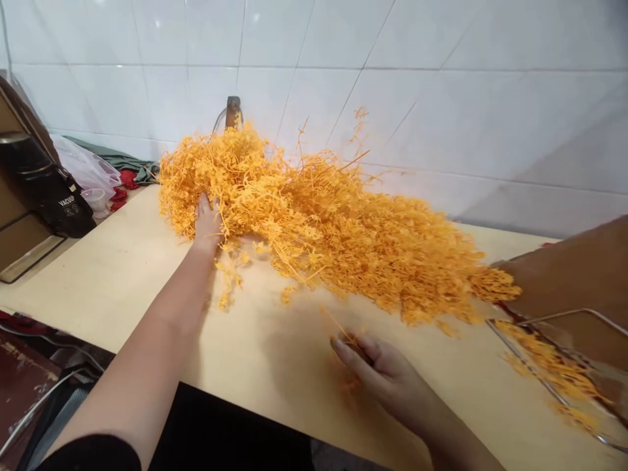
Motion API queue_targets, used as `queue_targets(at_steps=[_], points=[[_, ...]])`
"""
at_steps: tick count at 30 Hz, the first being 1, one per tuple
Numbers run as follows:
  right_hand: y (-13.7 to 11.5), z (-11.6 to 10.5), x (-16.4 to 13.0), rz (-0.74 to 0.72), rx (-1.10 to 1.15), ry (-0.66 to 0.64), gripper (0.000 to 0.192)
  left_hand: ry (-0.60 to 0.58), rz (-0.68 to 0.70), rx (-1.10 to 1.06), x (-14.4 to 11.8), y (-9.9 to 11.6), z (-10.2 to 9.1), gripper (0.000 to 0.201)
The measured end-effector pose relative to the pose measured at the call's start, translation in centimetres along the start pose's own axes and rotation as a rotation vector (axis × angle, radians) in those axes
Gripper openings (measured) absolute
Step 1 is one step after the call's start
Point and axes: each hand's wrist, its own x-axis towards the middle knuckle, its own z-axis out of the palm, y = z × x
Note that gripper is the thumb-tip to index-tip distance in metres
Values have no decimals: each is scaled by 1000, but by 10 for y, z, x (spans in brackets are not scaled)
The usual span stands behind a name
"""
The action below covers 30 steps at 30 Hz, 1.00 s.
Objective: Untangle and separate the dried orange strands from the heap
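Note:
A large heap of orange dried-looking flower sprays [383, 242] stretches across the pale table. My left hand [209, 219] reaches into the left part of this heap. Its visible fingers look stretched out and apart, with the tips hidden among the sprays. Nearer to me, my right hand [375, 366] is closed above the table, apart from the heap. From its fingers pokes a thin orange stem [336, 322]. A dark shape inside that hand is too unclear to name.
White tiles [422, 118] back the table [147, 281]. A black vacuum flask [46, 183] and a clear plastic bag [83, 163] are at the left. On the right, a brown box or bag [579, 288] stands beside a metal wire frame [554, 389] with orange sprays.

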Motion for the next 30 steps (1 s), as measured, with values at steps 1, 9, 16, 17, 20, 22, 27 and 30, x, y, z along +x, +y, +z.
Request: queue_targets(at_steps=[1, 9, 16, 17, 20, 22, 27, 30], points=[[0, -4, 6, 16, -22, -21, 41, -3, -32, 5, -4, 3, -1, 62], [-35, -55, 42, 157, -538, 385, 49, 12, -84, -55, -11, 9, 3, 85], [-71, -14, 96, 53, -586, 236, 36, 75, -32, -146, -11, 9, 1, 96], [-72, -2, 105, 78, -598, 189, 35, 98, -19, -156, -12, 10, 0, 99], [-70, 31, 125, 57, -487, 107, 24, 188, 86, -179, -16, 16, -4, 104], [-67, 45, 131, 20, -410, 113, 18, 225, 197, -178, -20, 23, -8, 103], [-48, 44, 131, -11, -285, 164, 22, 263, 370, -83, -29, 48, -18, 76], [-33, 27, 129, -52, -5, 257, 32, 256, 505, -16, -36, 64, -23, 73]])
